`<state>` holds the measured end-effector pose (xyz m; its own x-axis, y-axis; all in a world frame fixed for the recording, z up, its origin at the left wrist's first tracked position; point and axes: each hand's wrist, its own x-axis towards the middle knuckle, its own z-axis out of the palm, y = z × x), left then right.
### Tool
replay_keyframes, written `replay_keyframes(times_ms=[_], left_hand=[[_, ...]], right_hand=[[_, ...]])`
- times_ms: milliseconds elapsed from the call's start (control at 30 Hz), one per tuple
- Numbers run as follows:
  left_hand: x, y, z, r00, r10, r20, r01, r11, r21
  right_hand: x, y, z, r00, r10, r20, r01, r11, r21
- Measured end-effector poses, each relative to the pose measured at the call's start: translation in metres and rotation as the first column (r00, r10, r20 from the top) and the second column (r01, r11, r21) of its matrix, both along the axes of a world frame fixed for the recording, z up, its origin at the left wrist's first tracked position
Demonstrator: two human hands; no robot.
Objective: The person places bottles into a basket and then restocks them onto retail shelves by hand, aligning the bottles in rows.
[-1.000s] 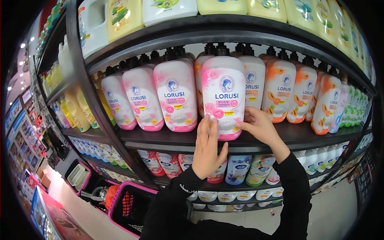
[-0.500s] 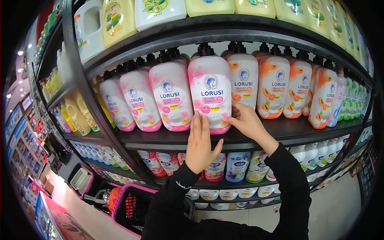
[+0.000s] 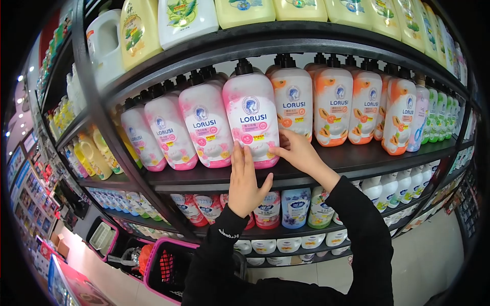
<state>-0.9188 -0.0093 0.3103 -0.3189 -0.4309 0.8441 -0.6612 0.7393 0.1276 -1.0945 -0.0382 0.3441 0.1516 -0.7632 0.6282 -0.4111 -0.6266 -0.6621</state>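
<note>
A white-and-pink LORUSI pump bottle (image 3: 250, 115) with a black pump stands upright at the front edge of the shelf, between pink and orange bottles. My left hand (image 3: 245, 183) rests its straight, flat fingers against the lower front of this bottle, thumb apart. At the bottle's lower right side is my right hand (image 3: 301, 153), thumb on the front edge and bent fingers around the side. Its fingertips are partly hidden. More pink bottles (image 3: 203, 122) stand to the left, and an orange-and-white bottle (image 3: 292, 102) is directly right, partly behind my right fingers.
Papaya-print bottles (image 3: 333, 107) line the dark shelf (image 3: 332, 163) further right. Large yellow bottles (image 3: 301, 7) fill the shelf above. Coloured bottles (image 3: 296, 209) stand below. On the floor at lower left are black baskets with pink rims (image 3: 153, 260). A dark upright post (image 3: 94, 97) stands left.
The view has shifted, so the shelf and my hands appear slightly further left. Both hands keep about the same contact with the pink bottle, which stays in its place among its neighbours.
</note>
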Motion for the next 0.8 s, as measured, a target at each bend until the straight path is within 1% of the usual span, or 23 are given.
replay_keyframes(times_ms=[67,133,167,200,267,300,333,400,467,533,567,633,667,700,733,800], left_hand=[[0.001,0.001,-0.001,0.997,-0.065,-0.052,0.068,0.996,0.057],[0.003,0.0,-0.001,0.997,-0.061,-0.05,0.063,0.997,0.045],[0.004,0.001,-0.001,0.997,-0.066,-0.046,0.068,0.997,0.031],[0.005,0.005,-0.002,0.997,-0.061,-0.045,0.063,0.997,0.036],[0.006,0.015,-0.002,0.998,-0.034,-0.056,0.036,0.999,0.032],[0.007,0.022,-0.002,0.998,-0.021,-0.051,0.022,1.0,0.017],[0.009,0.028,-0.005,0.998,-0.017,-0.055,0.018,1.0,0.023],[0.015,0.042,-0.013,0.996,-0.085,-0.027,0.086,0.995,0.041],[0.02,0.065,-0.016,0.986,-0.164,-0.043,0.168,0.977,0.128],[0.022,0.083,-0.023,0.961,-0.277,-0.014,0.274,0.938,0.213],[0.023,0.092,-0.026,0.945,-0.326,0.039,0.309,0.924,0.227],[0.028,0.111,-0.033,0.882,-0.449,0.145,0.37,0.849,0.378],[0.031,0.117,-0.04,0.833,-0.519,0.192,0.386,0.793,0.47],[0.033,0.12,-0.052,0.784,-0.573,0.239,0.384,0.75,0.538],[0.036,0.128,-0.06,0.746,-0.617,0.252,0.366,0.695,0.618],[0.04,0.134,-0.093,0.715,-0.673,0.192,0.37,0.597,0.712]], right_hand=[[0.0,0.001,-0.002,0.999,0.042,0.028,-0.042,0.999,0.004],[0.0,0.003,-0.003,0.999,-0.005,-0.032,0.005,1.0,-0.003],[0.003,0.013,0.002,1.0,0.017,-0.014,-0.016,0.999,0.045],[0.005,0.016,-0.001,1.0,0.022,-0.013,-0.021,0.999,0.05],[0.003,0.025,-0.01,0.969,-0.181,-0.167,0.168,0.982,-0.087],[0.004,0.034,-0.014,0.958,-0.216,-0.186,0.193,0.972,-0.137],[0.004,0.045,-0.017,0.958,-0.212,-0.191,0.189,0.973,-0.133],[0.006,0.073,-0.017,0.918,-0.288,-0.274,0.186,0.921,-0.343],[0.007,0.112,-0.018,0.925,-0.245,-0.289,0.152,0.938,-0.311],[0.001,0.142,-0.03,0.925,-0.12,-0.36,0.04,0.974,-0.223],[-0.002,0.156,-0.038,0.925,-0.107,-0.364,0.032,0.978,-0.206],[-0.007,0.182,-0.057,0.913,-0.005,-0.408,0.009,1.0,0.007],[-0.009,0.194,-0.067,0.931,0.07,-0.359,-0.019,0.99,0.141],[-0.012,0.205,-0.079,0.923,0.112,-0.367,-0.036,0.977,0.209],[-0.015,0.216,-0.093,0.916,0.155,-0.37,-0.051,0.96,0.275],[-0.019,0.236,-0.126,0.927,0.234,-0.294,-0.076,0.882,0.464]])
